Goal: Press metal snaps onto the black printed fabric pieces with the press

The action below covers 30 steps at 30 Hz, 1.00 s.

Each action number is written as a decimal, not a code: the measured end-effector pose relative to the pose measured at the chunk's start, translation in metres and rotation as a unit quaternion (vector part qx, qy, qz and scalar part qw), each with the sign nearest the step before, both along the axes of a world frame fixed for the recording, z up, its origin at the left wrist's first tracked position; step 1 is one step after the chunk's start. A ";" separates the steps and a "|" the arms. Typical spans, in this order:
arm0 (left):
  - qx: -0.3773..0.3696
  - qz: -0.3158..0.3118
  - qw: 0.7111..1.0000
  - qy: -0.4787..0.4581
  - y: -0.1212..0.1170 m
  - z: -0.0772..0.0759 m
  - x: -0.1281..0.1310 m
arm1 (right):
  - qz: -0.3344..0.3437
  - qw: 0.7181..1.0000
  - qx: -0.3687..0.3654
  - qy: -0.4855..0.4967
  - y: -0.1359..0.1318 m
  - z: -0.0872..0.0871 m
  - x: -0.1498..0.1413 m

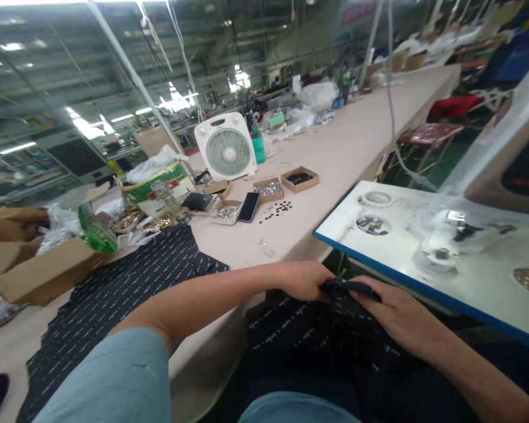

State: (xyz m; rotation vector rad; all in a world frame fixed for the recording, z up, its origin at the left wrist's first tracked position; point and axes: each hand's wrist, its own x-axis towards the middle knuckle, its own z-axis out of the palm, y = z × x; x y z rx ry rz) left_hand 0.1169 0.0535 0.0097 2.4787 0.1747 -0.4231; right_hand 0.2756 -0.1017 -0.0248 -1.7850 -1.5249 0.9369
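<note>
Both my hands meet over my lap on a piece of black printed fabric. My left hand is closed on the fabric's folded edge. My right hand pinches the same dark edge from the right side. More of the black printed fabric lies spread on the long table to my left. The hands sit just below the blue-edged white machine table.
The pink worktable carries a white fan, small cardboard trays of metal studs, a black phone, loose black buttons and cardboard boxes at the left. A press machine stands at the right.
</note>
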 end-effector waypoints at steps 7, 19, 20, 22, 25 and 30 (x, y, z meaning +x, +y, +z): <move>-0.284 0.063 0.957 -0.004 0.011 -0.034 -0.004 | 0.070 0.994 -0.052 -0.064 -0.004 0.009 0.008; -0.351 0.137 0.926 0.029 0.024 -0.032 -0.066 | 0.092 0.971 -0.156 0.154 0.029 0.009 -0.028; -0.354 0.144 0.923 0.027 0.027 -0.032 -0.072 | 0.092 0.968 -0.166 0.165 0.034 0.009 -0.033; -0.369 0.167 0.914 0.022 0.032 -0.032 -0.081 | 0.090 0.961 -0.182 0.188 0.045 0.010 -0.040; -0.403 0.216 0.889 0.020 0.037 -0.034 -0.094 | 0.101 0.959 -0.183 0.190 0.059 0.012 -0.047; -0.478 0.266 0.836 0.034 0.040 -0.037 -0.103 | 0.168 0.967 -0.171 0.090 0.075 0.019 -0.049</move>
